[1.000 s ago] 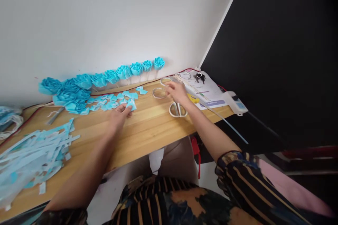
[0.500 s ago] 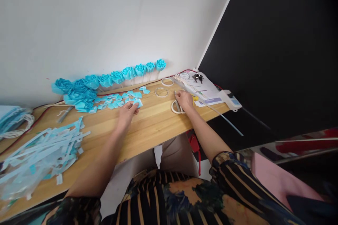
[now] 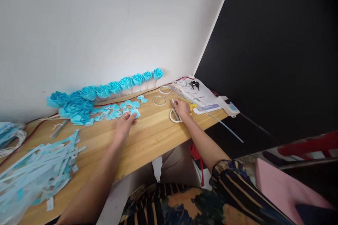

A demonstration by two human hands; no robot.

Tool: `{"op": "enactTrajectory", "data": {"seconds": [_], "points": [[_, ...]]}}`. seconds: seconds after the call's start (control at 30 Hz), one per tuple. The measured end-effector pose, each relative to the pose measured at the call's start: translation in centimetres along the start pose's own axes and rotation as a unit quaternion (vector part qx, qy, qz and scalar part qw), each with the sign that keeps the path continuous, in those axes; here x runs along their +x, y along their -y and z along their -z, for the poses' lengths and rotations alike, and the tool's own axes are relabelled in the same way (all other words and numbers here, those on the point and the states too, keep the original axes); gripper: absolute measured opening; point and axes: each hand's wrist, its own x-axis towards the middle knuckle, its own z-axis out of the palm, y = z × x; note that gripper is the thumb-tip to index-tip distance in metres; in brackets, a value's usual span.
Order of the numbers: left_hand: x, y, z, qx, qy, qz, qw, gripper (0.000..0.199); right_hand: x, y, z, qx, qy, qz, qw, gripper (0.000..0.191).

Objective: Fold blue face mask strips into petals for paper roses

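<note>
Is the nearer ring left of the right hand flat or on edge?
Flat: the nearer ring shows a full oval, with the wooden tabletop visible inside it.

The head-worn camera looks forward and down over the table [image 3: 150, 133].

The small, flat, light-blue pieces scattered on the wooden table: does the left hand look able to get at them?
Probably yes: the left hand is close beside the scattered pieces, and most lie uncovered; however, it pinches one blue piece, which might hinder another grasp.
</note>
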Motion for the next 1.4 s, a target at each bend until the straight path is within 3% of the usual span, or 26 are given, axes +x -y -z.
{"op": "enactTrajectory", "data": {"seconds": [0.23, 0.5, 0.93, 1.1, 1.4], "points": [[-0.4, -0.2, -0.1, 0.002, 0.008, 0.011, 1.000, 0.031, 0.1, 0.0, -0.2, 0.007, 0.018, -0.005, 1.000, 0.026], [-0.7, -0.5, -0.3, 0.011, 0.014, 0.003, 1.000, 0.030, 0.0, 0.1, 0.0, 0.064, 0.002, -0.028, 0.998, 0.024], [-0.6, -0.2, -0.2, 0.024, 0.039, 0.014, 0.999, 0.031, 0.1, -0.5, -0.2, 0.205, -0.049, -0.006, 0.978, 0.025], [-0.9, -0.3, -0.5, 0.008, 0.059, 0.028, 0.998, 0.032, -0.8, 0.1, 0.0, 0.267, -0.068, 0.068, 0.959, 0.027], [-1.3, -0.6, -0.9, -0.014, 0.112, 0.082, 0.990, 0.030, -5.4, 6.6, 3.2, 0.343, 0.026, 0.326, 0.881, 0.020]]}}
